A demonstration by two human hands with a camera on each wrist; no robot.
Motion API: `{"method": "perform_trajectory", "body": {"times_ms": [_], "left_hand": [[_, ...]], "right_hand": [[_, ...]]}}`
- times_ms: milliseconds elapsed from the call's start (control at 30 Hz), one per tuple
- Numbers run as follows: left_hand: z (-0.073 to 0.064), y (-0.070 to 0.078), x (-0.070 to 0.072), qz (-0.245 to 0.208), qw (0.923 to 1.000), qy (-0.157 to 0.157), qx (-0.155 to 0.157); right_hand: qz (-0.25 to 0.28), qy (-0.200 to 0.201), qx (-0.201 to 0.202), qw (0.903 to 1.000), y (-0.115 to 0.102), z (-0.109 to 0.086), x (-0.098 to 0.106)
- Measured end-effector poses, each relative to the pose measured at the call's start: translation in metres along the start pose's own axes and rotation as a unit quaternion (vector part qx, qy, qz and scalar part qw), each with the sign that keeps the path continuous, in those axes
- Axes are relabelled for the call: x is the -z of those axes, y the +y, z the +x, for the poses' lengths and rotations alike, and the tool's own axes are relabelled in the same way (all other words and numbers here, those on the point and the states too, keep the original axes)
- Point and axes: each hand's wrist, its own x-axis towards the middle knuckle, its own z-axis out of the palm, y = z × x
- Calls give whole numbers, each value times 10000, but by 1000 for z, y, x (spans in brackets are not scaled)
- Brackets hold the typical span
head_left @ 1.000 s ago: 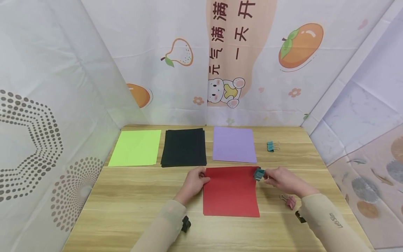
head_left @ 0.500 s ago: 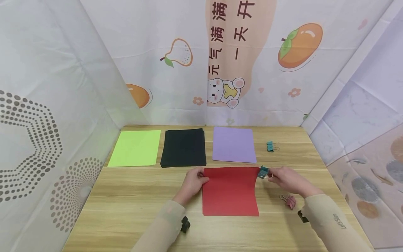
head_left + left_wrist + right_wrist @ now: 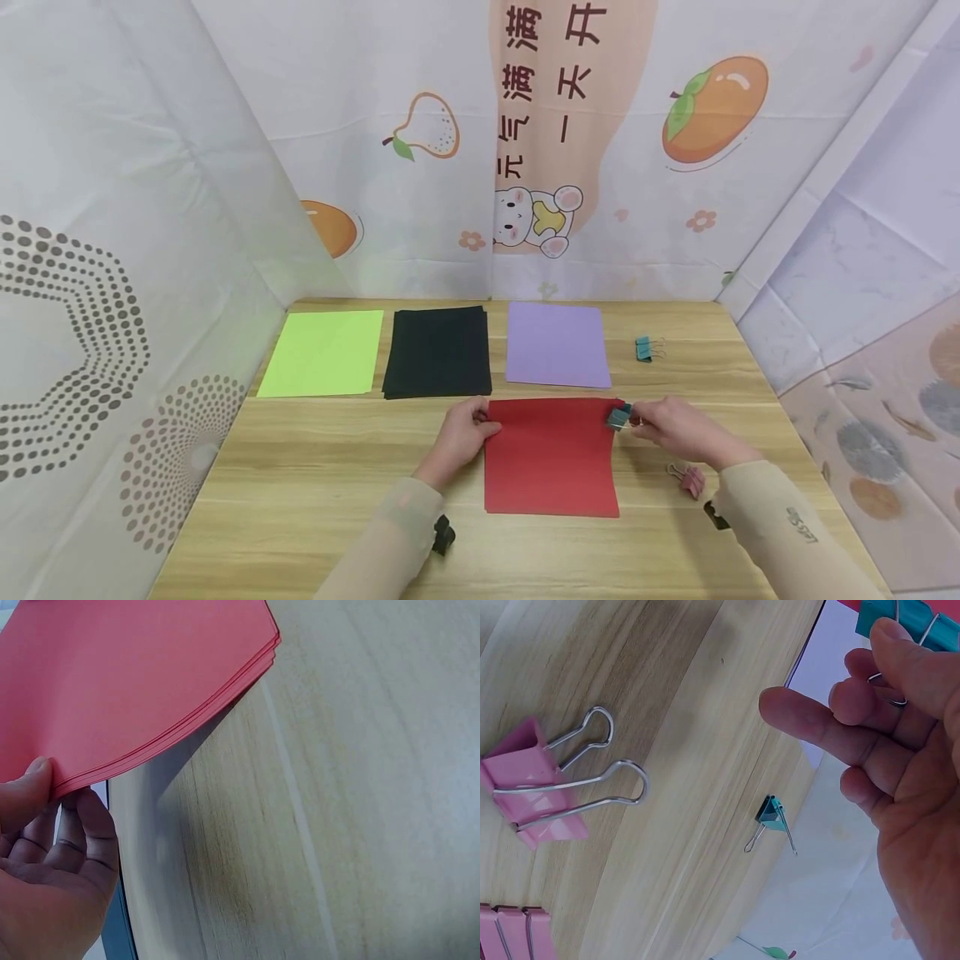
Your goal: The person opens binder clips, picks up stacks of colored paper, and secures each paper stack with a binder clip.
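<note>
A stack of red paper sheets [image 3: 551, 467] lies in front of me, its far edge raised a little. My left hand [image 3: 459, 437] pinches its far left corner; in the left wrist view the thumb lies on top and the fingers underneath the stacked sheets [image 3: 142, 682]. With thumb and fingers my right hand [image 3: 675, 423] grips the wire handles of a teal binder clip [image 3: 618, 416], which overlaps the stack's far right corner. The right wrist view shows this clip [image 3: 911, 619] only partly, at the top edge.
Bright green paper [image 3: 322, 354], black paper [image 3: 437, 352] and purple paper [image 3: 558, 346] lie in a row at the back. Another teal binder clip [image 3: 645, 348] lies to their right. A pink binder clip [image 3: 692, 481] sits beside the right forearm; a second pink clip [image 3: 514, 934] shows in the right wrist view.
The right hand first drew the teal clip slightly right, to the edge of the red stack, then brought it back left over the corner. The left hand kept its pinch.
</note>
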Motion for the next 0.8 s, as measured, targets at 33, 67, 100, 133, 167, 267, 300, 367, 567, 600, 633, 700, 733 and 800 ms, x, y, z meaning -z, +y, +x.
{"method": "perform_trajectory", "body": {"times_ms": [33, 67, 100, 133, 167, 267, 300, 367, 567, 600, 633, 700, 733, 800], "left_hand": [[0, 0, 0, -10, 10000, -8, 3], [0, 0, 0, -16, 10000, -15, -1], [0, 0, 0, -29, 10000, -21, 5], [1, 0, 0, -37, 10000, -26, 17], [0, 0, 0, -56, 10000, -34, 34], [0, 1, 0, -61, 10000, -49, -9], [0, 2, 0, -49, 10000, -54, -18], [-1, 2, 1, -41, 10000, -76, -25], [-1, 2, 0, -36, 9999, -105, -82], [-1, 2, 0, -41, 9999, -107, -97], [-1, 2, 0, -52, 9999, -114, -115], [-1, 2, 0, -77, 9998, -137, -97], [-1, 2, -1, -96, 9998, -148, -68], [0, 2, -1, -113, 9998, -161, -24]], "right_hand": [[20, -18, -5, 10000, 0, 0, -1], [31, -39, -1, 10000, 0, 0, -1], [43, -66, 2, 10000, 0, 0, -1], [52, -86, -9, 9999, 0, 1, -2], [53, -108, -24, 9999, 0, 1, -2], [51, -183, -61, 9998, -1, 1, -3], [52, -207, -79, 9997, -2, 1, -3], [51, -240, -88, 9997, -2, 2, -3], [18, -261, -127, 9996, -2, 1, -2], [22, -274, -156, 9995, -3, 2, -2], [25, -284, -165, 9995, -2, 2, -2], [3, -277, -209, 9994, -3, 1, -2], [-7, -261, -225, 9994, -3, 1, -2], [-33, -279, -339, 9990, -4, 1, -3]]}}
